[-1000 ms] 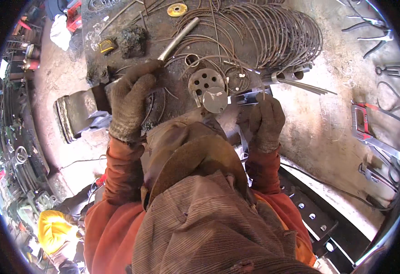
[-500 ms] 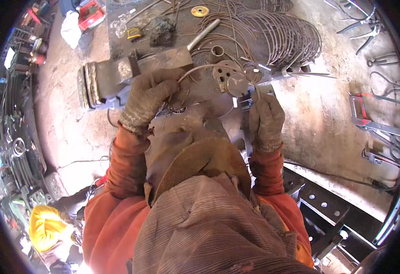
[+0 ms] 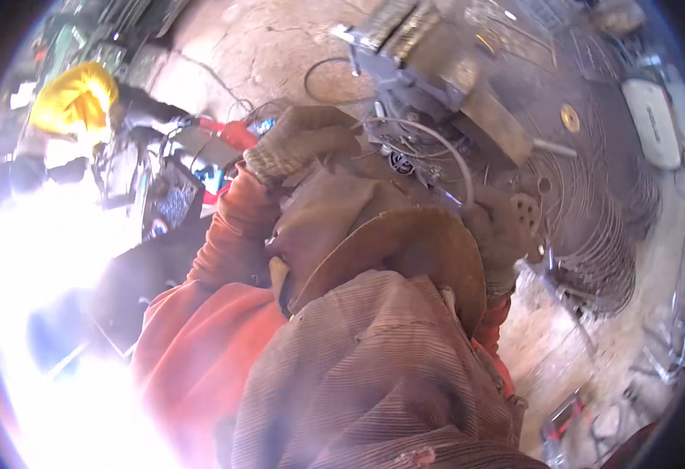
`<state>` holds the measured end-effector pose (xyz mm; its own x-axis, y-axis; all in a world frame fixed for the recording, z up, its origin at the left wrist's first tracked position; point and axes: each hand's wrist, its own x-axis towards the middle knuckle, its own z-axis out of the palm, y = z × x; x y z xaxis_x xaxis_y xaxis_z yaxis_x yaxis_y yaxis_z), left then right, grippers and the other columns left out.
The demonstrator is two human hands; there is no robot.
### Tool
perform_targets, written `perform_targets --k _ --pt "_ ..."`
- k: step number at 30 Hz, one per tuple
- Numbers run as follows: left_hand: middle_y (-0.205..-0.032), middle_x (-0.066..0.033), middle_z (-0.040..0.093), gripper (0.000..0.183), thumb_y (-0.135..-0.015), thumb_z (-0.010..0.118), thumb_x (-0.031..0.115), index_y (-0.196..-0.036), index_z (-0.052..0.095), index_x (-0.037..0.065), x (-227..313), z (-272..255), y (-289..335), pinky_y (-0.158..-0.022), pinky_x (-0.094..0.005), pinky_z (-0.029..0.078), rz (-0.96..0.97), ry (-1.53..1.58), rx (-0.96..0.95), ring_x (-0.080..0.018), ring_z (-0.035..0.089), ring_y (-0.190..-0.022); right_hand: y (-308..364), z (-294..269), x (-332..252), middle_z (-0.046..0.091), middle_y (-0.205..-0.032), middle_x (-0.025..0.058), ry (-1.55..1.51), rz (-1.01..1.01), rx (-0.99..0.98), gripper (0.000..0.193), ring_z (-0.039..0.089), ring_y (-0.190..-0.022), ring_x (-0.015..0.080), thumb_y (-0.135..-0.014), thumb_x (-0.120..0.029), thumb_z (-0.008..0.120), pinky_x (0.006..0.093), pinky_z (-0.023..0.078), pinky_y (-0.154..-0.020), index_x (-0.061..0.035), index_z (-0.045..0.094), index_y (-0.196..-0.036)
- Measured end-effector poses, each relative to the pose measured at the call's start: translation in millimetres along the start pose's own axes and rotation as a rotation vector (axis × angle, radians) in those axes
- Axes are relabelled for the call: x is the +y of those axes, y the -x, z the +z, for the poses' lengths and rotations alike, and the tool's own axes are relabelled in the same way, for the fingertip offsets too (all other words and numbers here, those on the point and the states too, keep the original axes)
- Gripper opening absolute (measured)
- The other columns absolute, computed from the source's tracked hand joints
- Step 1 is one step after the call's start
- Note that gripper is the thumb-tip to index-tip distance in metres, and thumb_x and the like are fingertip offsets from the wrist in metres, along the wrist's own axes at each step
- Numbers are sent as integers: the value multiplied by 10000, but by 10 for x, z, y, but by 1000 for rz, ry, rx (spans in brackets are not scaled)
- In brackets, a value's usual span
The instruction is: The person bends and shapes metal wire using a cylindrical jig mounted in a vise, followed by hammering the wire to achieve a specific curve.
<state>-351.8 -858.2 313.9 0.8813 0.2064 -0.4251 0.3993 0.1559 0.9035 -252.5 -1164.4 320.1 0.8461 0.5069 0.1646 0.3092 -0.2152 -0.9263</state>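
Observation:
A thin curved metal rod [image 3: 453, 146] arches between my two gloved hands. My left hand [image 3: 305, 142], in a dirty knitted work glove, is closed at the rod's left end. My right hand [image 3: 493, 238], in a matching glove, has its fingers curled round the other end; motion blur softens it. Just beyond the rod stands a bench vise [image 3: 414, 86] with a thick steel bar [image 3: 493, 125]. Beside my right hand is a round metal plate with holes [image 3: 524, 213]. My brown apron [image 3: 335, 207] lies below the rod.
Coiled metal rods [image 3: 600, 262] spread over the workbench at right, near a yellow disc [image 3: 570, 118] and a white elongated object [image 3: 651, 123]. Bright yellow fabric [image 3: 77, 102], apparently on a person, shows at far left. A cable [image 3: 307, 78] loops behind the vise. Strong glare fills the lower left.
The view has swung left, so the vise, workbench and coils now appear farther right. Both hands still hold the curved rod, which now slopes down toward my right hand.

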Motion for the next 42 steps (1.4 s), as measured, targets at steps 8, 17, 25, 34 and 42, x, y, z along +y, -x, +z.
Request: perform_targets --k 8,17,25,34,42 --pt "-1094 -60 751 203 -966 685 91 -1145 762 32 -578 -691 -154 -883 -319 539 267 -285 318 -158 686 -992 -968 1051 -497 696 -900 113 -40 -366 -456 239 669 -750 191 -910 -25 726 337 544 -678 -26 692 -1147" --pt "-1024 -130 785 209 -980 683 77 -1163 751 3 -644 -1905 -656 -829 -317 568 412 -515 510 -183 732 -938 -1657 1998 -703 677 -851 74 49 -235 -408 507 629 -686 166 -825 -114 848 296 531 -638 -16 648 -1281" --pt "-1015 -99 793 261 -992 689 193 -1188 754 32 -671 -2905 -932 -805 -273 568 289 -373 546 -132 732 -927 -2113 2581 -612 673 -849 48 110 -32 -336 499 624 -720 115 -845 -93 822 281 530 -645 -30 651 -1309" --pt "-1000 -122 792 269 -985 689 198 -1179 753 23 -902 -3537 -1004 -830 -300 579 337 -424 692 -174 753 -929 -2429 2737 -411 694 -923 65 148 291 -251 396 655 -792 127 -902 -86 783 299 556 -703 -45 675 -1280" --pt "-1028 -111 791 287 -992 680 221 -1186 749 22 -865 -3647 -1010 -845 -314 579 273 -388 715 -172 747 -938 -2468 2697 -315 690 -846 15 126 281 -260 372 560 -642 54 -910 -44 761 244 433 -534 -57 677 -1272"
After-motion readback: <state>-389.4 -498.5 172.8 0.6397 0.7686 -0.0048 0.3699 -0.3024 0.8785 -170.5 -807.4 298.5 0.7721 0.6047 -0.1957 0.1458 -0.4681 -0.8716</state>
